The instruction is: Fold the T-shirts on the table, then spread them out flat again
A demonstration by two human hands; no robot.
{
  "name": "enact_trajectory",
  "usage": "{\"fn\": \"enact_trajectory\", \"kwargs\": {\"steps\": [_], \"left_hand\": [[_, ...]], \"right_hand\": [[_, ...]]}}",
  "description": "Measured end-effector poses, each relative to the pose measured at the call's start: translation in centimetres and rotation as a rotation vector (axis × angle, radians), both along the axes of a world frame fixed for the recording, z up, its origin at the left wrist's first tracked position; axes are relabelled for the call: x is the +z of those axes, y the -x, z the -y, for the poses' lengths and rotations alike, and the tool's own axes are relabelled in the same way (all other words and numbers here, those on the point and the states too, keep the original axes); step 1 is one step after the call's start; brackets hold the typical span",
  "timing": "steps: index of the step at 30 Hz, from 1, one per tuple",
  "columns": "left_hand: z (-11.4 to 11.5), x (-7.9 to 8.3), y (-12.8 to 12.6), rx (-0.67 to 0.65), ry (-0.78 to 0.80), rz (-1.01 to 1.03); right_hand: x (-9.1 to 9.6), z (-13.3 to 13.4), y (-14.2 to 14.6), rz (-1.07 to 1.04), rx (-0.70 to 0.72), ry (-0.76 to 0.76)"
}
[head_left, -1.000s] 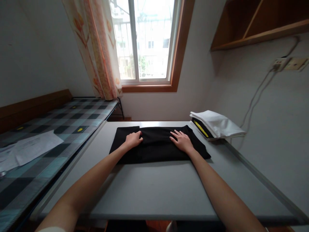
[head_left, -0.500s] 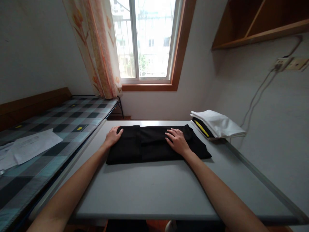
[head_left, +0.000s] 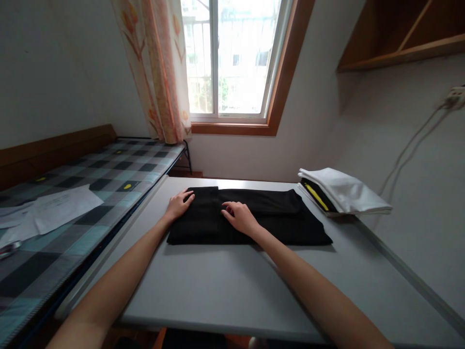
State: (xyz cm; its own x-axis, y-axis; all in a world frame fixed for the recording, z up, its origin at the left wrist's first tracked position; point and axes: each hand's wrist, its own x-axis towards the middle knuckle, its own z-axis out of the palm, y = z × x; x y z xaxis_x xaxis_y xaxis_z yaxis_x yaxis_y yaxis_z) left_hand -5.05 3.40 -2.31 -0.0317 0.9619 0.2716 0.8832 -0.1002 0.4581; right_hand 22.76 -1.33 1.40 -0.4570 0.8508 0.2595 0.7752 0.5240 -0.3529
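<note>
You've got the black cloth (head_left: pixel 196 223) lying folded and broad across the bench (head_left: pixel 218 286), square in front of you, probably so that both arms reach it without strain. Your left hand (head_left: pixel 177 207) sits at its far left corner, fingers over the edge; whether they pinch the fabric or only rest there, I can't tell. That spot looks well chosen, since a hand on the corner would keep the layers from sliding. Your right hand (head_left: pixel 241 218) is over the middle, loosely bent with small gaps between the fingers, closed on nothing that shows; contact with the cloth is hard to judge. Between your 2 hands runs the straight edge of an upper layer, just beside the right fingertips, so that hand seems placed to tend the overlap. Over at the far right, the white folded cloth (head_left: pixel 337 189) lies on a dark piece with a yellow strip (head_left: pixel 317 196), apart from the black one, presumably to leave you room. The papers (head_left: pixel 61 208) lie on the bed (head_left: pixel 141 167), off your working surface.
</note>
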Motion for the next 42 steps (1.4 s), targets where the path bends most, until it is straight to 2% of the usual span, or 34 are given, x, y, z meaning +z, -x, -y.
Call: {"fn": "enact_trajectory", "kwargs": {"steps": [2, 5, 10, 14, 19, 23, 31, 42], "left_hand": [[0.1, 0.0, 0.0, -0.005, 0.0, -0.006], [0.4, 0.2, -0.2, -0.008, -0.034, -0.006], [1.4, 0.9, -0.8, -0.003, -0.16, -0.086], [1.9, 1.2, -1.1, -0.04, -0.189, -0.162], [2.1, 1.2, -1.2, -0.068, -0.23, -0.197], [2.4, 1.2, -1.2, -0.069, -0.202, -0.201], [2.6, 1.4, -1.2, -0.054, -0.2, -0.163], [2.1, 0.7, -0.7, -0.067, -0.14, -0.118]], "right_hand": [[0.7, -0.8, 1.7, 0.05, -0.13, 0.116], [1.2, -1.8, 3.7, 0.132, -0.238, 0.182], [0.5, -2.1, 5.1, 0.177, -0.285, 0.161], [-0.1, -1.6, 5.2, 0.156, -0.341, 0.102], [-0.4, -1.1, 5.1, 0.167, -0.302, 0.102], [-0.5, -0.9, 5.1, 0.167, -0.291, 0.136], [-0.1, -1.3, 4.6, -0.012, -0.272, 0.224], [-0.1, -1.0, 5.2, 0.168, -0.329, 0.173]]}}
